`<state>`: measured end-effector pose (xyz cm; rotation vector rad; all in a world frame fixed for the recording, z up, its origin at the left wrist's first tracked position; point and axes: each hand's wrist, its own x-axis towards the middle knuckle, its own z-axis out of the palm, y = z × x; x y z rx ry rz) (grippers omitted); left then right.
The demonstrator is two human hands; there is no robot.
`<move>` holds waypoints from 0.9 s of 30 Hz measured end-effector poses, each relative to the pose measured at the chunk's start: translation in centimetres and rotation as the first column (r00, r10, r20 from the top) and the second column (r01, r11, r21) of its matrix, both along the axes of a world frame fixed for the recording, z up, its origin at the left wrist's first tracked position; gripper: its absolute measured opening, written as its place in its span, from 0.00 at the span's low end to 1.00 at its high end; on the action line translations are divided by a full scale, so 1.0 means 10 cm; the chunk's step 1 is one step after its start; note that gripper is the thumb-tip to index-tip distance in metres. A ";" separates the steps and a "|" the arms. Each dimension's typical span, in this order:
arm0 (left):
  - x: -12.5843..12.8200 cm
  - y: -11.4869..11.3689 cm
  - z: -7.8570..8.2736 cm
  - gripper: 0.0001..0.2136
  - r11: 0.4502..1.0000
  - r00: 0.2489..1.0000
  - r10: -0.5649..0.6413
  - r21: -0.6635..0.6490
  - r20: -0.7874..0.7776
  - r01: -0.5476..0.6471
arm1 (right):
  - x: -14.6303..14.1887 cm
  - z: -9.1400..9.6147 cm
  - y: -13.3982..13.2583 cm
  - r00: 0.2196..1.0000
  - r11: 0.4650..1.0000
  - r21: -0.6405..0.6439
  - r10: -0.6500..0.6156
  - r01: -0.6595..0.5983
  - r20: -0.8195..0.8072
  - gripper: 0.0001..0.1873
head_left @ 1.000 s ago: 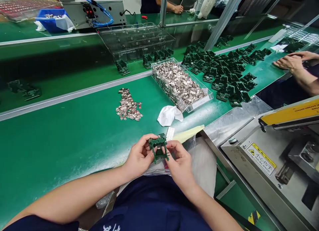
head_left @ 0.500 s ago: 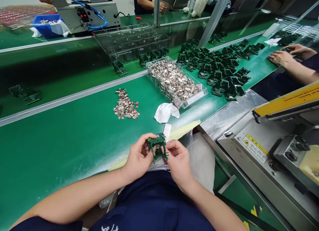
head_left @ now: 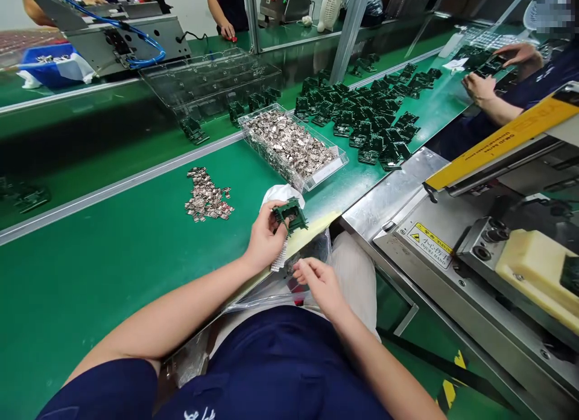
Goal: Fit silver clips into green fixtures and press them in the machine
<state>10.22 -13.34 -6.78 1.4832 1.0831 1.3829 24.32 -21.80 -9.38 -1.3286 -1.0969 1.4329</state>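
Observation:
My left hand point(head_left: 266, 239) grips a dark green plastic frame point(head_left: 296, 213) by its left side, thumb towards its opening. The frame is held tilted, in front of a white cloth point(head_left: 278, 194). Apart from the frame and nearer my body is my right hand point(head_left: 319, 281), its thumb and fingers pinched together. Whether anything small sits between those fingertips cannot be made out. A white strip with rows of marks point(head_left: 278, 257) lies just below my left hand, at the table edge. Clear plastic film point(head_left: 257, 292) spreads beneath my right hand.
A clear tray of small metal pieces point(head_left: 294, 143) stands ahead, with a loose metal pile point(head_left: 205, 197) to its left. Many green plastic parts point(head_left: 375, 115) lie beyond. A machine with a yellow bar point(head_left: 502, 139) is at right. Co-workers' hands point(head_left: 484, 88) show at right and behind the divider.
My right hand has come off the green frame and drawn back towards my lap. My left hand has carried the frame forward. The camera view has swung slightly right.

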 end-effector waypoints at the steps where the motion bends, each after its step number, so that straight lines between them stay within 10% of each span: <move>1: 0.06 0.03 -0.04 0.13 0.999 0.999 -0.034 -0.012 -0.003 0.034 | -0.04 -0.05 -0.01 0.999 0.999 -0.009 0.050 -0.050 -0.007 0.25; 18: 0.21 0.00 -0.14 0.17 0.971 0.965 -0.233 -0.086 -0.120 0.224 | -0.20 -0.38 0.06 0.966 0.937 0.262 0.184 -0.229 0.184 0.23; 27: 0.15 0.09 -0.05 0.16 0.953 0.961 -0.258 -0.136 0.094 0.270 | 0.06 -0.36 0.10 0.884 0.953 0.124 0.201 -0.276 0.421 0.17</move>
